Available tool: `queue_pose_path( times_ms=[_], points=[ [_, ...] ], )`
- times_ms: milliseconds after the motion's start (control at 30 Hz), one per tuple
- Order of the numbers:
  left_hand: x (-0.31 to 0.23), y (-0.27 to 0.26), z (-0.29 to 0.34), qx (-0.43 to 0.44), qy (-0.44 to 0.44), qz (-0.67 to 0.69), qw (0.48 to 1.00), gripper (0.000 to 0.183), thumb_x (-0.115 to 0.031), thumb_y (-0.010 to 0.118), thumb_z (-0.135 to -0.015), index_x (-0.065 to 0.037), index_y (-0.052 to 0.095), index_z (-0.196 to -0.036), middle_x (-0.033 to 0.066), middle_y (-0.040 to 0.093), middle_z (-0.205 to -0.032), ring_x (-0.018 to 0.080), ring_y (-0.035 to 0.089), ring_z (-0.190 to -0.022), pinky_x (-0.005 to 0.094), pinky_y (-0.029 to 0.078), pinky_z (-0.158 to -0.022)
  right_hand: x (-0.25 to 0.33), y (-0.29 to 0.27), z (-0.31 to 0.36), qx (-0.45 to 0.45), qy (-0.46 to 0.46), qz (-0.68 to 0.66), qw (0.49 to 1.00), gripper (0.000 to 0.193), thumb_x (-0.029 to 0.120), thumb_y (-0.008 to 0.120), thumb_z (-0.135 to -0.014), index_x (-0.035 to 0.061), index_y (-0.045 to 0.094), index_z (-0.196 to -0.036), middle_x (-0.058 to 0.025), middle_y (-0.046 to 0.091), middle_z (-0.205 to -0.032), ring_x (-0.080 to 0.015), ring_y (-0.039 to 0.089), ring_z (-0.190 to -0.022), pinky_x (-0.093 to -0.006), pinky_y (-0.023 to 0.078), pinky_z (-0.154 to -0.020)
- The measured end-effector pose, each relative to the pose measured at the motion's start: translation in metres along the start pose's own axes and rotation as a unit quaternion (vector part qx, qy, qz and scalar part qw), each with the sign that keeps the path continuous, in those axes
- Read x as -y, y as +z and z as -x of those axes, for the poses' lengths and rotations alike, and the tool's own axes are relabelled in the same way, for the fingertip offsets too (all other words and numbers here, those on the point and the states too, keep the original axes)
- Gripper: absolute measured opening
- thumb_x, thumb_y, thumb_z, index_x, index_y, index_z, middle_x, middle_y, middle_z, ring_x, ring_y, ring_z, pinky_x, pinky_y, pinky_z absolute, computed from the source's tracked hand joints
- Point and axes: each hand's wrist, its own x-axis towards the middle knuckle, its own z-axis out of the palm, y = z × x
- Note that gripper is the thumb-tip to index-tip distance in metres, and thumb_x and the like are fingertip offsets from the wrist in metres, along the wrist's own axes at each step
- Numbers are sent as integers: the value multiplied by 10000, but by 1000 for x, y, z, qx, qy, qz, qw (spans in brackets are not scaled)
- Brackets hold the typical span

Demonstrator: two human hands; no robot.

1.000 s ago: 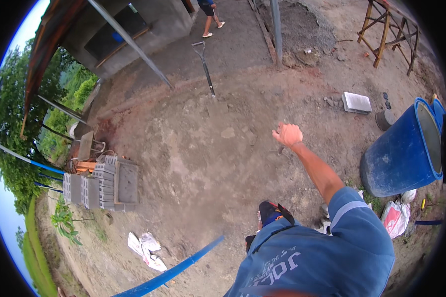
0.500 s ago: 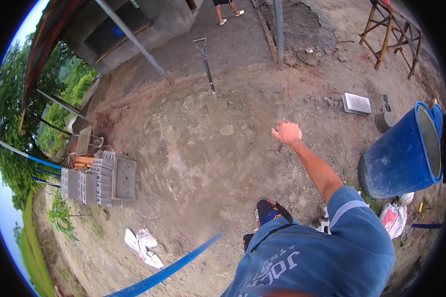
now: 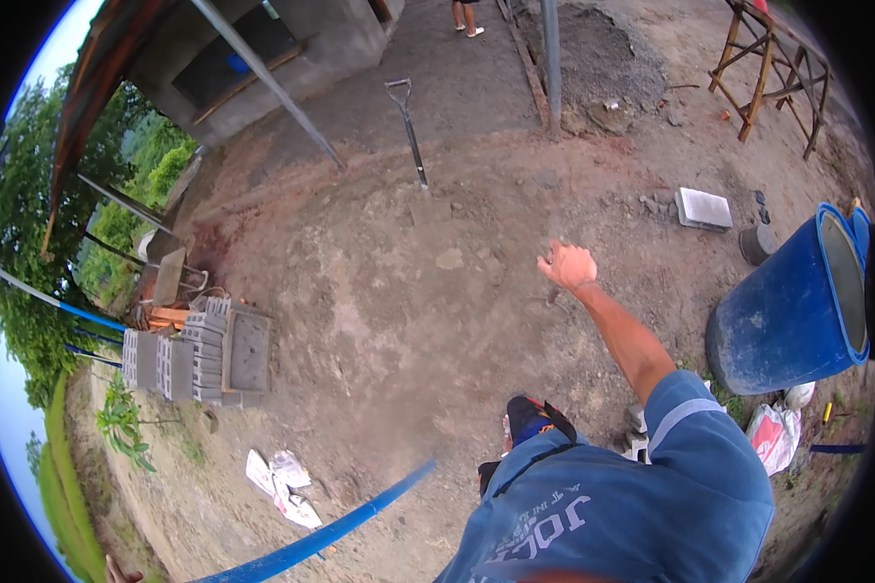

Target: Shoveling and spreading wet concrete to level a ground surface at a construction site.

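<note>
The right hand [image 3: 567,264] swung out over bare dirt with its fingers loosely curled and nothing in them; the left hand showed only as fingertips at the lower edge, its grip impossible to tell. Beyond the right hand a shovel [image 3: 409,131] stood stuck in the ground, untouched. Well off to its left a stack of concrete blocks [image 3: 199,352] waited, with a blue barrel [image 3: 787,311] near its right, so nothing appeared picked up.
</note>
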Motion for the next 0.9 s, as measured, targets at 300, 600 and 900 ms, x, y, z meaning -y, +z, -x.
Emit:
queue_pose_path(
  times_ms=[300,600,900],
  points=[
    [9,3,1,-9,15,-35,999,395,-199,283,-955,8,492,-1218,113,512,-1236,195,485,-1122,320,370,-987,-7,4,1,-27,-3,12,1000,340,414,584,-744,89,610,-840,-131,662,-755,-333,638,-721,-421,508,-676],
    [19,7,-3,-31,60,-125,990,387,-196,291,-954,9,505,-1204,122,523,-1218,201,502,-1100,324,385,-977,-7,0,3,-24,3,4,1000,348,411,582,-743,90,592,-877,-133,663,-763,-340,637,-728,-428,505,-680],
    [29,13,-11,-81,137,-293,943,380,-192,299,-953,10,517,-1189,130,535,-1199,207,520,-1078,328,400,-967,-11,2,-2,-22,4,-1,1000,345,391,584,-748,101,535,-927,-103,664,-755,-344,633,-719,-437,499,-665]
  ],
)
